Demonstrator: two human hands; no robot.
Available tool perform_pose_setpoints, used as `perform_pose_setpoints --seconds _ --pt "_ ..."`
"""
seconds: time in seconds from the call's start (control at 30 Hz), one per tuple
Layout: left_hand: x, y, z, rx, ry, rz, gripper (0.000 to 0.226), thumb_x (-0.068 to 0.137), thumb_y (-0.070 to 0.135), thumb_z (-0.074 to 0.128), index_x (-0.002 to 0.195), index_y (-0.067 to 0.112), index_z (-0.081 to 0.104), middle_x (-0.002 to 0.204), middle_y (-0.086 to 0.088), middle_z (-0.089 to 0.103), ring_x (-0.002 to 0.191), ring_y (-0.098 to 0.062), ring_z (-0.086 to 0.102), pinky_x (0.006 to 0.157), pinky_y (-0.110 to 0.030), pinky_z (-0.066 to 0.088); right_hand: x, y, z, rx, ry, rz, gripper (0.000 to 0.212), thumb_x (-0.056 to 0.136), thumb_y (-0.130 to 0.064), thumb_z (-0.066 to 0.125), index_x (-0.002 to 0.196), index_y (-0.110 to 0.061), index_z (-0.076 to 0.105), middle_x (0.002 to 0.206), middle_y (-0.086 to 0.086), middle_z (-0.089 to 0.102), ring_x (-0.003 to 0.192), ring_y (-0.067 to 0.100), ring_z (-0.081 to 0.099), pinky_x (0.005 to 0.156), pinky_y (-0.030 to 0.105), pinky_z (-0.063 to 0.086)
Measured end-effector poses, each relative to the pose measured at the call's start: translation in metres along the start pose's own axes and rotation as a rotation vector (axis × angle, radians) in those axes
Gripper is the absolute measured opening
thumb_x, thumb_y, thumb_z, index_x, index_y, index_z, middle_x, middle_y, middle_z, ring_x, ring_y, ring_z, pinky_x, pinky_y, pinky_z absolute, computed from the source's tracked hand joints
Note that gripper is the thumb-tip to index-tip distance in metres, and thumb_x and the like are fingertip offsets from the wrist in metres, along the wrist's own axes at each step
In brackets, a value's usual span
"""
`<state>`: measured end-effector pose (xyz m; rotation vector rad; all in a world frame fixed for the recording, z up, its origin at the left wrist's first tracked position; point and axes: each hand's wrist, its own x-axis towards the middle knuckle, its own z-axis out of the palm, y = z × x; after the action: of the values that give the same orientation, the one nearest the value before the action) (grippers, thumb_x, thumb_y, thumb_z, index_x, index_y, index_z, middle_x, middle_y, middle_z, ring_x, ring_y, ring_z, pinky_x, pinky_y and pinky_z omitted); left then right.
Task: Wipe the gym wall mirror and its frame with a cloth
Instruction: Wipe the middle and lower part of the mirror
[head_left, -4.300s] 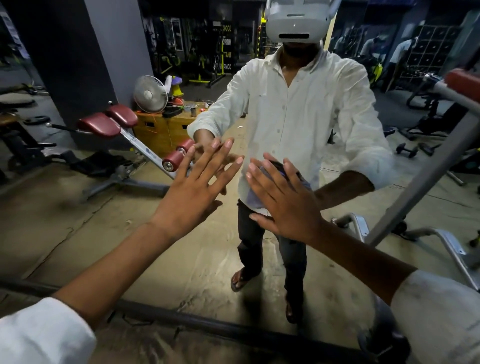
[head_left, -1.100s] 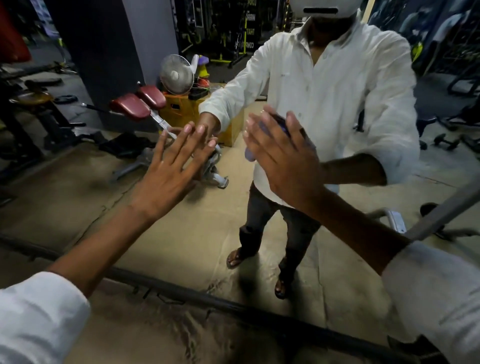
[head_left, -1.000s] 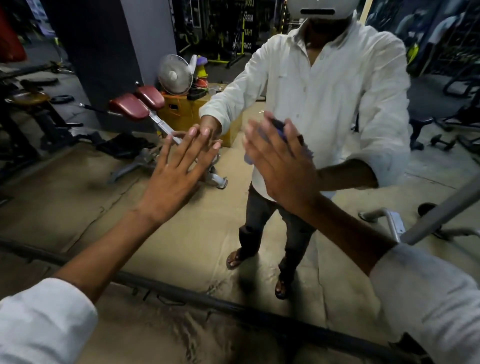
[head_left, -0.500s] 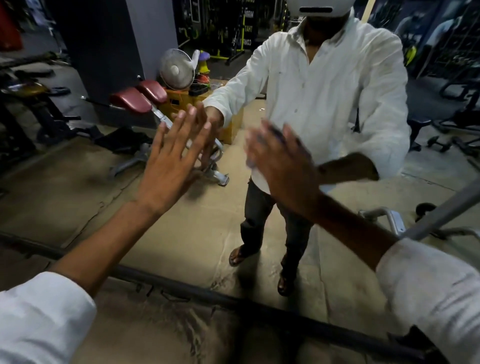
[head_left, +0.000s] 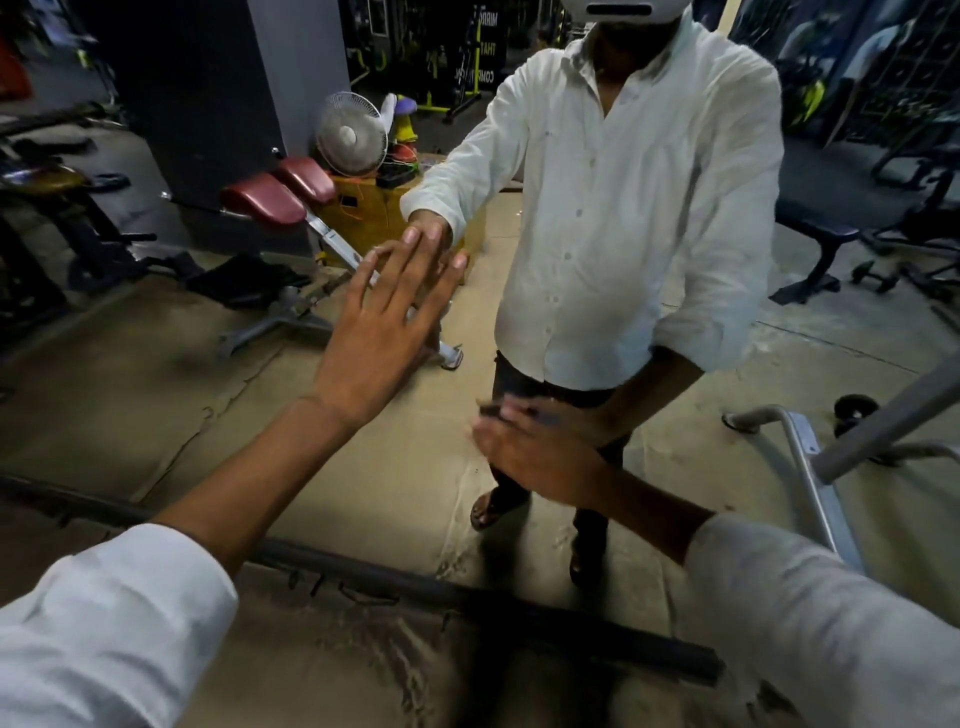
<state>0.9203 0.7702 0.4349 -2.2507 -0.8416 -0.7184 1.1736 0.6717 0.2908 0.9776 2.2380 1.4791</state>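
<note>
While left hand (head_left: 387, 332) lies flat on the mirror (head_left: 156, 374), fingers spread wide and holding nothing, right hand (head_left: 540, 457), motion-blurred, presses straight fingers on the cloth (head_left: 489, 410) lower on the glass. Cloth: only a dark sliver past the fingertips. Glass streaky near the dark frame (head_left: 467, 597) along the bottom. Count: one mirror, one frame bar, one cloth, two hands.
</note>
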Motion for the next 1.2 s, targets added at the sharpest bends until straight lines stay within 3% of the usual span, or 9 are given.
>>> perform_pose_setpoints --seconds 0.07,0.13,0.3,0.47,0.57,0.67,0.83,0.97,1.2 --pt "0.0 -0.003 0.001 -0.011 0.023 0.012 0.112 0.09 0.033 0.083 0.171 0.015 0.009 0.177 -0.021 0.004 0.165 -0.035 0.003 0.13 -0.057 0.019 0.024 0.05 -0.017 0.138 0.145 0.287 0.057 0.109 -0.018 0.048 0.163 -0.013 0.034 0.169 0.008 0.035 0.158 0.026 0.027 0.129 0.053 0.023" --pt "-0.001 -0.006 0.001 -0.031 0.03 0.032 0.111 0.092 0.032 0.081 0.171 0.015 0.006 0.178 -0.019 0.0 0.165 -0.034 -0.001 0.13 -0.058 0.018 0.045 0.113 -0.046 0.357 0.16 0.558 0.058 0.109 -0.016 0.038 0.166 -0.019 0.026 0.173 0.005 0.023 0.163 0.025 0.008 0.131 0.052 0.008" --pt "-0.015 -0.017 0.008 -0.097 0.025 -0.103 0.107 0.095 0.048 0.074 0.171 0.012 0.008 0.177 -0.02 -0.001 0.165 -0.035 -0.002 0.13 -0.064 0.011 0.065 0.145 -0.075 0.192 0.43 0.729 0.052 0.105 -0.004 0.045 0.157 -0.009 0.046 0.166 0.011 0.04 0.156 0.033 0.029 0.125 0.059 0.028" --pt "-0.026 -0.025 0.017 -0.09 -0.002 -0.114 0.106 0.095 0.054 0.07 0.171 0.014 0.008 0.177 -0.016 -0.007 0.165 -0.035 0.0 0.131 -0.061 0.007 0.041 -0.015 -0.018 0.057 -0.03 0.205 0.072 0.106 -0.028 0.045 0.165 -0.001 0.014 0.173 0.017 0.02 0.159 0.033 0.023 0.127 0.06 0.0" --pt "-0.026 -0.029 0.021 -0.05 -0.027 -0.092 0.111 0.094 0.054 0.072 0.171 0.015 0.002 0.177 -0.016 -0.013 0.165 -0.035 -0.006 0.13 -0.063 0.011 0.018 -0.06 0.006 0.076 -0.162 -0.051 0.072 0.109 -0.034 0.041 0.163 0.005 0.014 0.172 0.022 0.018 0.159 0.036 0.021 0.124 0.06 -0.003" --pt "-0.029 -0.036 0.02 -0.021 -0.027 -0.063 0.112 0.094 0.046 0.077 0.171 0.015 0.001 0.178 -0.017 -0.008 0.165 -0.032 -0.008 0.13 -0.063 0.015 0.028 -0.041 0.01 0.08 -0.044 -0.017 0.062 0.11 -0.027 0.036 0.163 0.003 0.023 0.171 0.019 0.025 0.159 0.034 0.022 0.128 0.057 0.003" --pt "-0.033 -0.049 0.021 -0.023 0.02 -0.072 0.101 0.098 0.045 0.074 0.171 0.013 0.012 0.177 -0.019 0.001 0.165 -0.034 0.0 0.128 -0.065 0.017 0.093 0.081 -0.036 0.061 0.372 0.418 0.053 0.109 -0.02 0.041 0.16 -0.006 0.037 0.166 0.012 0.04 0.153 0.03 0.038 0.124 0.053 0.029" --pt "-0.039 -0.066 0.023 -0.091 0.009 -0.177 0.106 0.096 0.055 0.072 0.171 0.013 0.011 0.176 -0.023 0.001 0.165 -0.036 -0.001 0.126 -0.069 0.017 0.125 0.134 -0.053 0.068 0.443 0.714 0.048 0.112 -0.019 0.042 0.16 -0.013 0.039 0.168 0.01 0.035 0.155 0.03 0.029 0.129 0.055 0.014" --pt "-0.048 -0.098 0.034 -0.019 0.047 -0.023 0.101 0.099 0.053 0.071 0.171 0.013 0.013 0.178 -0.016 -0.004 0.165 -0.035 0.003 0.126 -0.07 0.018 0.123 0.005 -0.017 0.01 0.174 0.26 0.057 0.109 -0.019 0.034 0.163 -0.003 0.028 0.17 0.015 0.031 0.158 0.029 0.028 0.13 0.055 0.005"
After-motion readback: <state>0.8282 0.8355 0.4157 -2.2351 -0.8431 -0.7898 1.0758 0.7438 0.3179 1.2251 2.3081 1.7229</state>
